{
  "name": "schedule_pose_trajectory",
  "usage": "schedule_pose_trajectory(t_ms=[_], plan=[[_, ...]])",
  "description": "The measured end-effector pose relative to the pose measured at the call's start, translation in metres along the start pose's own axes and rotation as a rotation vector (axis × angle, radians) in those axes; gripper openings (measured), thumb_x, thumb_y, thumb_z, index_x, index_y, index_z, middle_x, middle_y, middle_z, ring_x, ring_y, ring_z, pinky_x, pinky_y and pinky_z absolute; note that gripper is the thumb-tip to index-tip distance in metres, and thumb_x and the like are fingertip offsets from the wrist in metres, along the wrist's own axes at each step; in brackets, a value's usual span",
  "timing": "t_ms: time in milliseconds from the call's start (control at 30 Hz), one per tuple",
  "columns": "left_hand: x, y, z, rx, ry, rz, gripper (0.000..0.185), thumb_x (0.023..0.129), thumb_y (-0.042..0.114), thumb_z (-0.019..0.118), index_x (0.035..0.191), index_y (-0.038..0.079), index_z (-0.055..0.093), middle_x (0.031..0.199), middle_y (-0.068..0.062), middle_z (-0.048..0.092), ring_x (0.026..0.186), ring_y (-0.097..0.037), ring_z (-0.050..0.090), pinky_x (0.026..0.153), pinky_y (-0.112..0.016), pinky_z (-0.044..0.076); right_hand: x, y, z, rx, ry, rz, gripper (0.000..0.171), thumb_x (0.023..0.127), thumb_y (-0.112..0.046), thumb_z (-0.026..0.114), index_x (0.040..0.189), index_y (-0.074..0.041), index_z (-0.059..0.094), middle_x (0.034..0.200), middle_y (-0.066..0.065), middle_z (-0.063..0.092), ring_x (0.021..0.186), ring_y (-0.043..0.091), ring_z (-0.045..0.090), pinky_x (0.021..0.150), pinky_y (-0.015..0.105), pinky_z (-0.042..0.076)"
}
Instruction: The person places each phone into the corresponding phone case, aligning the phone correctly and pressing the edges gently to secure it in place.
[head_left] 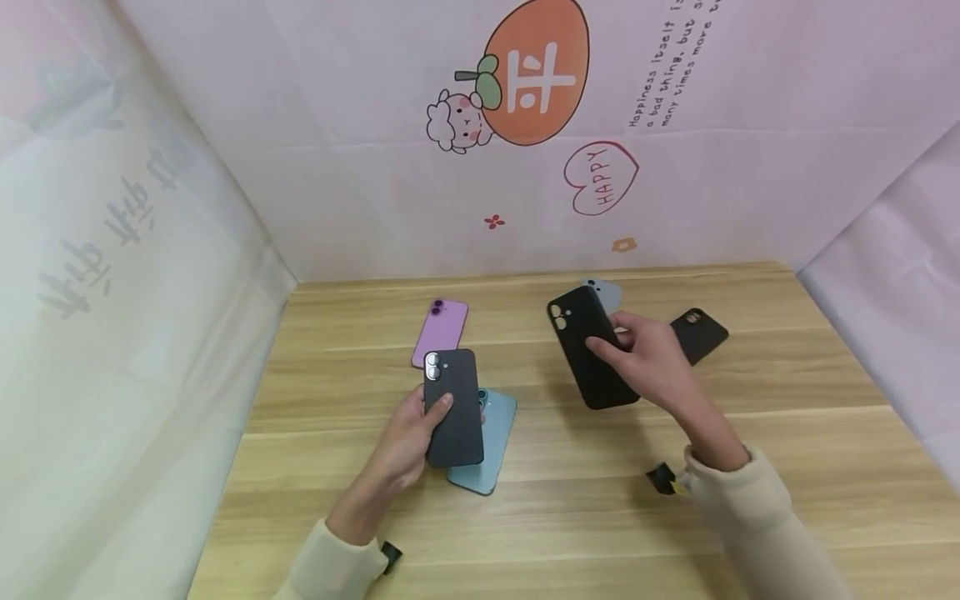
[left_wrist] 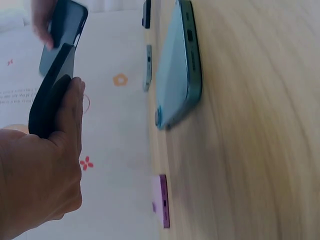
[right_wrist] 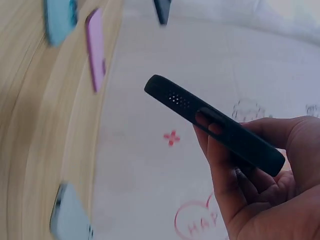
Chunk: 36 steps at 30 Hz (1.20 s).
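Observation:
My left hand grips a black smartphone by its left edge, thumb lying across the back with its two camera lenses. Below that phone a light blue phone lies on the table, partly covered from above in the head view. My right hand holds a black phone case raised over the table, thumb on its back face. The camera holes look see-through. In the right wrist view, the end of the case shows small speaker holes and a port slot with fingers visible through it.
A purple phone lies on the wooden table behind the left hand. Behind the right hand are a pale blue-grey phone-shaped piece and another black case. Printed white cloth closes off the back and sides.

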<state>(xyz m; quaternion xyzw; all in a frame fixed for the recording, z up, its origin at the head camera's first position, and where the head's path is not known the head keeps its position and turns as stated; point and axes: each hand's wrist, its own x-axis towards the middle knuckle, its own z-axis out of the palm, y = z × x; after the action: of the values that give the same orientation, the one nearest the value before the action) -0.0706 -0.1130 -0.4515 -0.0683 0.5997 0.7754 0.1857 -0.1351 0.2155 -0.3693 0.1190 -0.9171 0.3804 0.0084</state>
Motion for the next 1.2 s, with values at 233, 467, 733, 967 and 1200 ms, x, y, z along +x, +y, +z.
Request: schedule_pose_trajectory(t_ms=[233,467,733,967,1200], plan=[[0.001,-0.002,0.008,-0.085,-0.041,-0.02,0.046,0.117,0.023,0.04,0.158,0.002,0.037,0.135,-0.026,0.068,0.119,-0.03,0.072,0.101,-0.044,0.058,0.002,-0.026,0.026,0.069,-0.03,-0.05,0.014,0.1,-0.015,0.075,0.1,-0.003,0.068,0.055,-0.006,0.045,0.048,0.008,0.038,0.049,0.024,0.031],[-0.001,0.0,0.015,-0.166,-0.069,0.002,0.054,0.118,0.031,0.033,0.164,0.002,0.027,0.157,-0.025,0.049,0.142,-0.031,0.054,0.115,-0.044,0.048,0.002,-0.049,0.057,0.168,-0.061,-0.128,0.012,0.097,-0.01,0.076,0.096,-0.003,0.067,0.054,-0.009,0.039,0.047,0.005,0.035,0.048,0.022,0.031],[0.0,0.001,0.025,-0.261,-0.102,0.046,0.058,0.118,0.04,0.029,0.163,0.005,0.032,0.152,-0.016,0.055,0.131,-0.017,0.061,0.109,-0.042,0.053,0.001,-0.066,0.076,0.297,-0.138,-0.079,0.014,0.098,-0.011,0.075,0.104,-0.001,0.068,0.06,-0.004,0.062,0.052,0.005,0.056,0.049,0.021,0.045],[-0.002,0.004,0.029,-0.246,-0.12,0.04,0.061,0.116,0.049,0.024,0.165,0.011,0.029,0.15,-0.018,0.056,0.129,-0.019,0.061,0.11,-0.046,0.052,0.001,-0.076,0.086,0.415,-0.177,-0.049,0.015,0.098,-0.01,0.074,0.105,0.001,0.067,0.078,0.01,0.078,0.068,0.018,0.076,0.059,0.03,0.062],[-0.003,0.005,0.032,-0.272,-0.12,0.048,0.062,0.115,0.053,0.026,0.167,0.018,0.026,0.158,-0.015,0.047,0.138,-0.017,0.052,0.116,-0.043,0.045,0.002,-0.08,0.098,0.44,-0.171,-0.037,0.014,0.097,-0.01,0.075,0.101,0.0,0.067,0.074,0.009,0.078,0.065,0.015,0.074,0.058,0.027,0.059]])
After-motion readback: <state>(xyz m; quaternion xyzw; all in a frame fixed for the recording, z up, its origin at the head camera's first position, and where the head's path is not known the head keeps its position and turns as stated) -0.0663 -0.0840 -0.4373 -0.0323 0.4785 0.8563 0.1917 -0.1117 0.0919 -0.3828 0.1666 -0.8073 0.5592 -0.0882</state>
